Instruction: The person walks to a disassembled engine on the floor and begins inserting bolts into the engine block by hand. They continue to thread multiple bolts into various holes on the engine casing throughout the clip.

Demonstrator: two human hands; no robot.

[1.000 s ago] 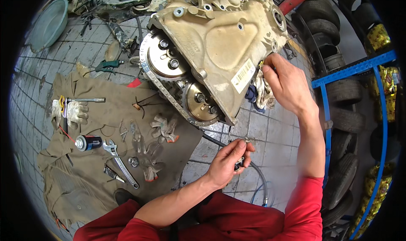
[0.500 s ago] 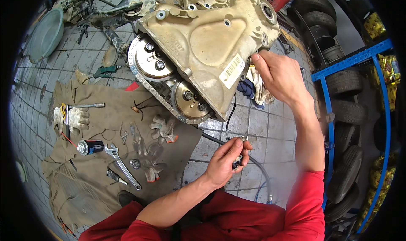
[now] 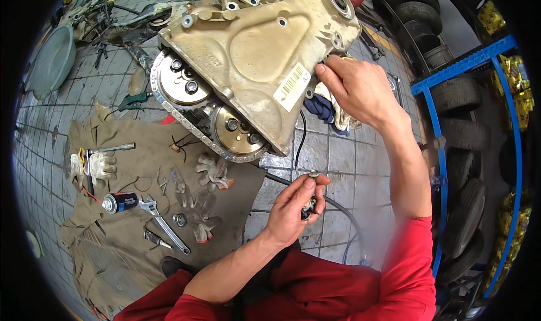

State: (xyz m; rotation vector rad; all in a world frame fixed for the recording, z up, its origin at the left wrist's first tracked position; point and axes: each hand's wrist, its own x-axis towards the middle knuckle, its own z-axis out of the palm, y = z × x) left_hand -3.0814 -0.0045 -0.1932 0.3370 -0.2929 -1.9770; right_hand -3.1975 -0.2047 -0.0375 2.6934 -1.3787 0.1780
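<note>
A tan metal engine cover (image 3: 265,50) lies tilted over two toothed sprockets (image 3: 180,83) and a timing chain on the tiled floor. My right hand (image 3: 360,90) grips the cover's right edge, beside a barcode sticker. My left hand (image 3: 296,208) is lower, over the tiles, its fingers closed on a small bolt with a dark piece under it. Both red sleeves come in from the lower edge.
An olive cloth (image 3: 129,208) spreads at the left with work gloves (image 3: 205,172), an adjustable wrench (image 3: 163,222), a spray can (image 3: 119,201) and small parts. A blue rack (image 3: 479,124) with tyres stands at the right. A grey round lid (image 3: 52,62) lies far left.
The view has shifted, so the engine cover sits higher and larger. My right hand stays on the cover's edge. My left hand has kept hold of the small bolt.
</note>
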